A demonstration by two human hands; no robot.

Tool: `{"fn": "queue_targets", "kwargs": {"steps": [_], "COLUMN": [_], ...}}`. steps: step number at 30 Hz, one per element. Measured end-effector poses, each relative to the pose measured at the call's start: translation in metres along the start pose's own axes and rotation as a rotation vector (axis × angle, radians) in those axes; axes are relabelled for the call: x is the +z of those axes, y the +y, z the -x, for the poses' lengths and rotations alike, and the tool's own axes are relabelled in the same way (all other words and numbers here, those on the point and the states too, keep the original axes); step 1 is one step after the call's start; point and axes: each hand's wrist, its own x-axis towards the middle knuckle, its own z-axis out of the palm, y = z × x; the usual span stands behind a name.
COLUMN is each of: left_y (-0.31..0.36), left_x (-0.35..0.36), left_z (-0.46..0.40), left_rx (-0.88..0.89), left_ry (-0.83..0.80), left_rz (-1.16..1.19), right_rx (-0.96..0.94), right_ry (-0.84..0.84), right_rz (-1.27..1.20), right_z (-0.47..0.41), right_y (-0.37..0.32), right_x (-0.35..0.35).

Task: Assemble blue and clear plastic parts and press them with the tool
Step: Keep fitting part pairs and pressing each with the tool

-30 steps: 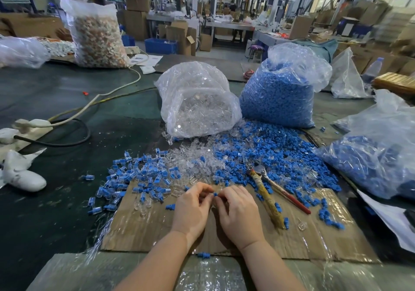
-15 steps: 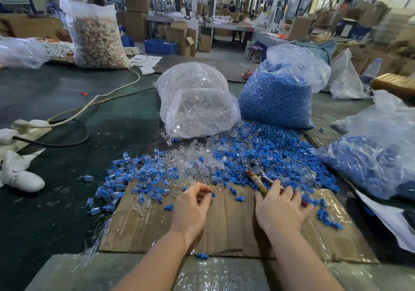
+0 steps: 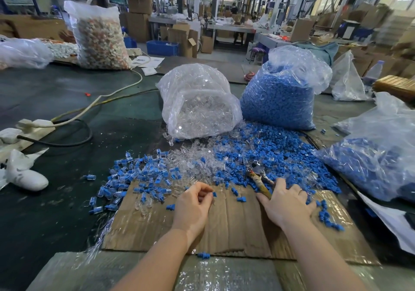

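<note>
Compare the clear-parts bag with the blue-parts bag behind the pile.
The clear bag holds see-through parts; the blue bag holds solid blue ones. The clear bag sits left and slumps low, while the blue bag stands taller at the right. The clear bag looks about half full with loose plastic bunched above; the blue bag is packed nearly to its top. Both are transparent plastic sacks standing side by side behind the loose parts.

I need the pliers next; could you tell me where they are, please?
The pliers lie right of centre on the cardboard's far edge, handles under the right hand, jaws among blue parts.

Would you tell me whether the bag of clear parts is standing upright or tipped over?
Tipped: the bag of clear parts lies with its mouth facing the cardboard.
</note>
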Motion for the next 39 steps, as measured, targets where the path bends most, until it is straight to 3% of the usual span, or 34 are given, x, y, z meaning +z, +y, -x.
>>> {"fn": "queue_targets", "kwargs": {"steps": [6, 9, 11, 14, 19, 28, 39], "left_y": [0.003, 0.008, 0.014, 0.023, 0.029, 0.026, 0.030], "left_x": [-0.001, -0.005, -0.008, -0.011, -0.015, -0.018, -0.022], "left_z": [-0.001, -0.004, -0.007, -0.009, -0.016, -0.027, -0.032], "left_rx": [-0.028, -0.126, -0.207, -0.304, -0.347, -0.332, -0.350], "left_ry": [0.004, 0.000, 0.009, 0.049, 0.073, 0.091, 0.038], "left_rz": [0.008, 0.144, 0.304, 0.457, 0.478, 0.408, 0.369], "right_rx": [-0.095, -0.216, -0.332, -0.427, -0.417, -0.315, -0.266], "right_ry": [0.119, 0.151, 0.083, -0.167, -0.485, -0.715, -0.725], "right_rz": [0.048, -0.005, -0.109, -0.367, -0.692, -0.777, -0.739], "right_z": [0.010, 0.021, 0.029, 0.042, 0.056, 0.052, 0.049], "right_y": [-0.004, -0.011, -0.018, -0.029, -0.033, -0.027, -0.024], "right_x": [-0.011, -0.019, -0.025, -0.035, -0.040, -0.040, -0.036]}}
